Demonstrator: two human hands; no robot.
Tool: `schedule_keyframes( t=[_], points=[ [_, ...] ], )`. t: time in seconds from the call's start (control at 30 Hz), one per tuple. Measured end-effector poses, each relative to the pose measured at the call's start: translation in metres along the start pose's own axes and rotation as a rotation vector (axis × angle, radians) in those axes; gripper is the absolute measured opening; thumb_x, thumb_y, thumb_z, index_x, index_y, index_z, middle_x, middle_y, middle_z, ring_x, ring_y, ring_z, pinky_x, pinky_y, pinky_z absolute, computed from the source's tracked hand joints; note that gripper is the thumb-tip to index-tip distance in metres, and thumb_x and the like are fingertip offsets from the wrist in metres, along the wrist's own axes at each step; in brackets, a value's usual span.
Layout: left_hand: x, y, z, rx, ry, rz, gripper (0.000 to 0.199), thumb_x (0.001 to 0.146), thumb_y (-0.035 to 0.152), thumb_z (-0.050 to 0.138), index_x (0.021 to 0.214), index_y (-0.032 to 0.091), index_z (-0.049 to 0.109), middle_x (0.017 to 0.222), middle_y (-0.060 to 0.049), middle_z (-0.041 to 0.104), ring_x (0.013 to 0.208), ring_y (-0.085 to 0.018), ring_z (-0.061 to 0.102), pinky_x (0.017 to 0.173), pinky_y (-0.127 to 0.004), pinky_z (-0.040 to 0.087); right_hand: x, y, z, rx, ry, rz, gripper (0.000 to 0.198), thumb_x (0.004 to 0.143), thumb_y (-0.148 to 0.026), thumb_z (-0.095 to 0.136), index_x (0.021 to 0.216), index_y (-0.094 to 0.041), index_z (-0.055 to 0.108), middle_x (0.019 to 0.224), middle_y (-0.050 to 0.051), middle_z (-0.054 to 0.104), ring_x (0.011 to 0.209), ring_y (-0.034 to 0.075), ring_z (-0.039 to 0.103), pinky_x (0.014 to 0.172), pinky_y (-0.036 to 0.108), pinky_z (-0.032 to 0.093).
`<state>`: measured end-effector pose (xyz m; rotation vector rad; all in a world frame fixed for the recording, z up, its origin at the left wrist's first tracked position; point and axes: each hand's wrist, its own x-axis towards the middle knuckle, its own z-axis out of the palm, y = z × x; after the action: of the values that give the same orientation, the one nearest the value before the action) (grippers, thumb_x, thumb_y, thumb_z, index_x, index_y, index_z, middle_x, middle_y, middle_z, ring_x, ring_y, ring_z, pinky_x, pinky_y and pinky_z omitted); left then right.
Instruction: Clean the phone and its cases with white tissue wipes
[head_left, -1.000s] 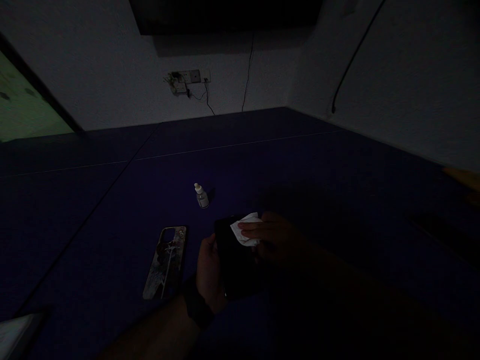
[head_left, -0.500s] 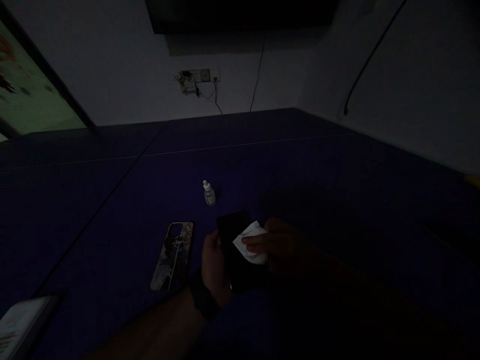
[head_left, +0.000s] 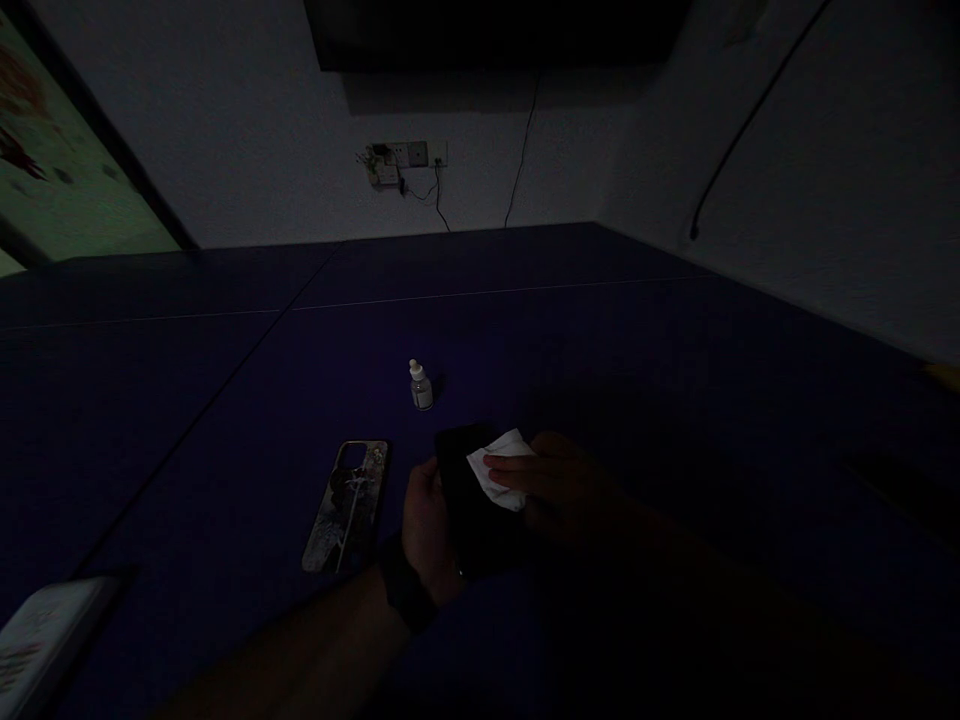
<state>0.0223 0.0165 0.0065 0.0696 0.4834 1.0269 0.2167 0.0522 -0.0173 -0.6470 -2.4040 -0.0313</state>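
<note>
My left hand (head_left: 429,520), with a dark band on its wrist, grips a black phone (head_left: 480,530) by its left edge. On the phone's dark face lies a white tissue (head_left: 501,484), pressed there under the fingers of my right hand (head_left: 559,480). The lower right of the phone is lost in shadow. A phone case (head_left: 349,508) with a picture on it lies left of my left hand. Beyond the phone stands a small dropper bottle (head_left: 421,388) with a white cap, upright.
All of this is on a dark blue table (head_left: 225,450) in dim light. A white box (head_left: 52,640) sits at the lower left corner. Wall sockets with cables (head_left: 405,160) and a dark screen (head_left: 495,35) are on the far wall.
The tissue and my right hand have slid slightly up the phone. My left hand keeps its hold, and the view has shifted a little.
</note>
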Motion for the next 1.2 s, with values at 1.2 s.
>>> schedule_keyframes(
  t=[1.2],
  points=[
    [-0.002,0.002,-0.008,-0.116,0.122,-0.072,0.033,0.091,0.040,0.054,0.072,0.016,0.066,0.070,-0.006,0.065,0.072,-0.022,0.064,0.080,-0.037,0.052,0.005,-0.011,-0.012,0.008,0.006,-0.095,0.036,0.087,-0.014,0.049,0.116,-0.023,0.069,0.111,0.004,0.081,0.087,0.022,0.071,0.081,0.042,0.052]
  ],
)
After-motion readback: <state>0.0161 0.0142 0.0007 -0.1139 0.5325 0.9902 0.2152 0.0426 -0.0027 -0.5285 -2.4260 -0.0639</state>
